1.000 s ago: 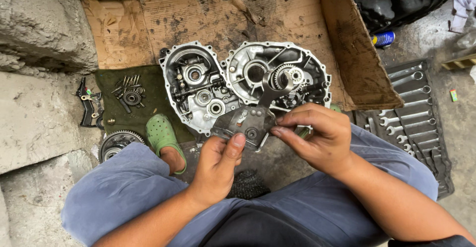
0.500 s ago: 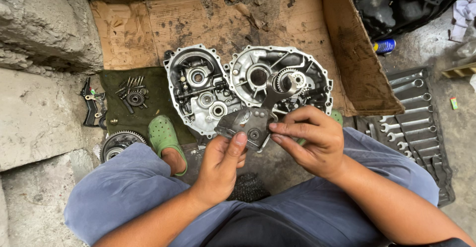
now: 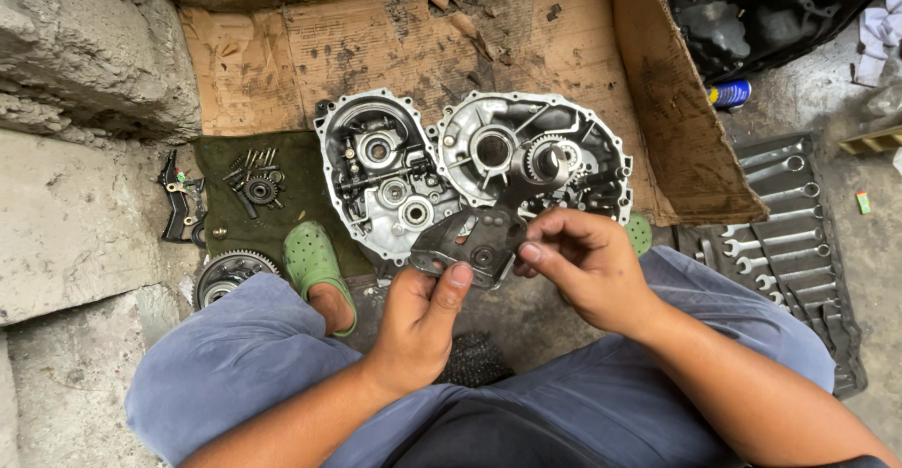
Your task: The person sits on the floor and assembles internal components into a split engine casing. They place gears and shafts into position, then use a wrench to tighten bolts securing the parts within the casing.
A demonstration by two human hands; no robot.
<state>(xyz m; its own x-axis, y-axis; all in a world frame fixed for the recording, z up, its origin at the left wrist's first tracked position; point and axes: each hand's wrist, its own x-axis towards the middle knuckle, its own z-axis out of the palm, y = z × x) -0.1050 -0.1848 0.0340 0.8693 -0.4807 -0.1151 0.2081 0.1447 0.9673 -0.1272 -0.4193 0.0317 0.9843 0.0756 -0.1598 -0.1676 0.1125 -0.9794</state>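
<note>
A flat dark metal plate [image 3: 467,240] with holes is held over my lap by both hands. My left hand [image 3: 420,313] grips its lower edge, thumb on top. My right hand [image 3: 581,263] pinches its right end with fingertips. Just beyond the plate, two halves of an open engine case lie side by side on cardboard: the left half [image 3: 376,179] shows bearings and shafts, the right half [image 3: 537,153] shows a gear and a round opening. My knees in blue-grey trousers frame the view, and a green clog [image 3: 310,254] is on my left foot.
A dark green cloth [image 3: 246,186] holds bolts and small gears. A large toothed gear [image 3: 225,278] lies by my left knee. A roll of wrenches [image 3: 789,242] lies on the right. A concrete block [image 3: 75,148] stands left; a cardboard flap [image 3: 676,111] rises right. A blue spray can [image 3: 730,93] lies far right.
Both hands have kept hold of the plate and lowered it slightly toward me; my right fingers shifted along its right end. The view tilted a little.
</note>
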